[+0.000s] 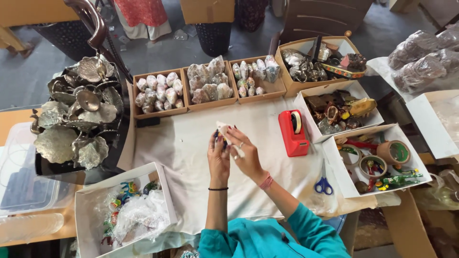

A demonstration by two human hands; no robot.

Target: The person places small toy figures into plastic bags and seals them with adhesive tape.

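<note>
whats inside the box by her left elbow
The white box holds crumpled clear plastic wrap and small bright painted figures. Whatever lies under the wrap is covered.

One head-worn view looks steeply down over the worktable point(191, 153).

A red tape dispenser point(293, 133) sits near blue-handled scissors point(323, 184) and metal leaf dishes point(76, 119).

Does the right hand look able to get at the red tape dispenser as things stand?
Probably yes: the tape dispenser sits on open cloth just beside the right hand, nothing between them. But both hands hold a small wrapped item.
</note>
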